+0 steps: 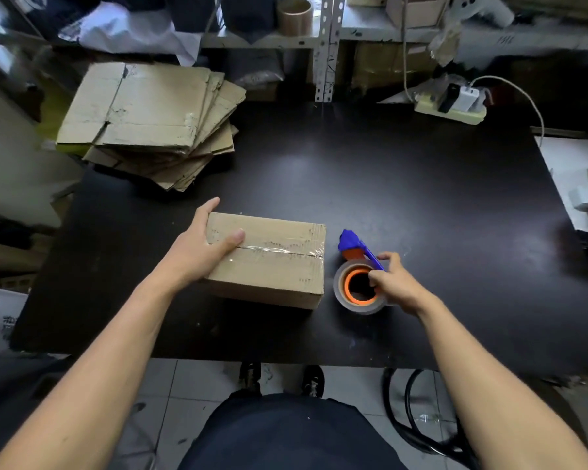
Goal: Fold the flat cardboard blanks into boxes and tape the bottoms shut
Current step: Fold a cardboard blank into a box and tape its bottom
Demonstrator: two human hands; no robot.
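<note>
A folded cardboard box (279,266) stands on the black table (421,205), with clear tape running along its top seam. My left hand (201,249) grips the box's left end, thumb on top and fingers round the far side. To the right of the box lies a tape dispenser (358,276) with a blue handle and an orange core. My right hand (394,279) holds it by the blue handle. A stack of flat cardboard blanks (150,120) sits at the table's far left corner.
Metal shelving (326,45) with a cardboard tube, paper and boxes runs along the back. A power strip (452,106) with plugs and a white cable lies at the far right. White boards edge the table's right side. Below are tiled floor and my shoes.
</note>
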